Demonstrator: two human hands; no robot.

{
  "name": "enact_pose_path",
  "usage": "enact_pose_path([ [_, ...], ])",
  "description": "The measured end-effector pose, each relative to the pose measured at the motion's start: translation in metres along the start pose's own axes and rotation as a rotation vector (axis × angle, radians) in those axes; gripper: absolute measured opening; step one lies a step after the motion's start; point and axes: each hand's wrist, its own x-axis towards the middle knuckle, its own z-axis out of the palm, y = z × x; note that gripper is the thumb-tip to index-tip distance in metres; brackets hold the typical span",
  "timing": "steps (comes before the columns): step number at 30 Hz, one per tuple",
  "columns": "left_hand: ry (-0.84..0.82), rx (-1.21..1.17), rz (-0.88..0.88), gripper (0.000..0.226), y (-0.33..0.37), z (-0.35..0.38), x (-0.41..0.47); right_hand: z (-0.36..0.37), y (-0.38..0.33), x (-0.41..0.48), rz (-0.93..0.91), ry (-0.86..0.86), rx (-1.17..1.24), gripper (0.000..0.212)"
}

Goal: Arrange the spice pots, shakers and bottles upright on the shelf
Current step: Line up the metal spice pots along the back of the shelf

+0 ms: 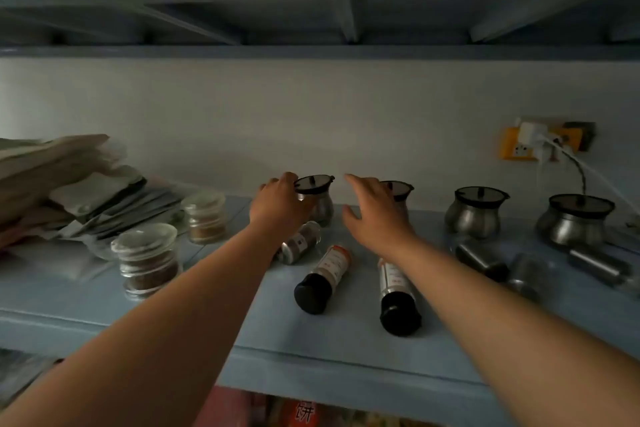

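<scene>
Left hand [277,204] closed round a steel pot [317,199] at the shelf's [346,333] 12 o'clock, right hand [375,215] spread empty beside another; toward 6 o'clock, fallen bottles [323,279], likely glass: smooth, light, breakable, best gripped mid-body.

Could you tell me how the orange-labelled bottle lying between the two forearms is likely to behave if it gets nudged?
The orange-labelled bottle lies on its side and looks cylindrical, so it would probably roll. The shelf looks smooth, so little would likely stop it. Its black cap points toward the front edge.
</scene>
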Motion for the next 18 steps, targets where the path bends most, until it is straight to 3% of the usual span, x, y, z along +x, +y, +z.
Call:
enact_pose_path([
  [9, -0.096, -0.001, -0.122, 0.053, -0.005, 0.012, 0.025, 0.016, 0.003, 0.036, 0.062, -0.174, 0.021, 0.063],
  [18, -0.163, 0.082, -0.155, 0.047, -0.012, 0.021, 0.033, 0.027, -0.005, 0.051, 0.220, -0.244, 0.155, 0.070],
])
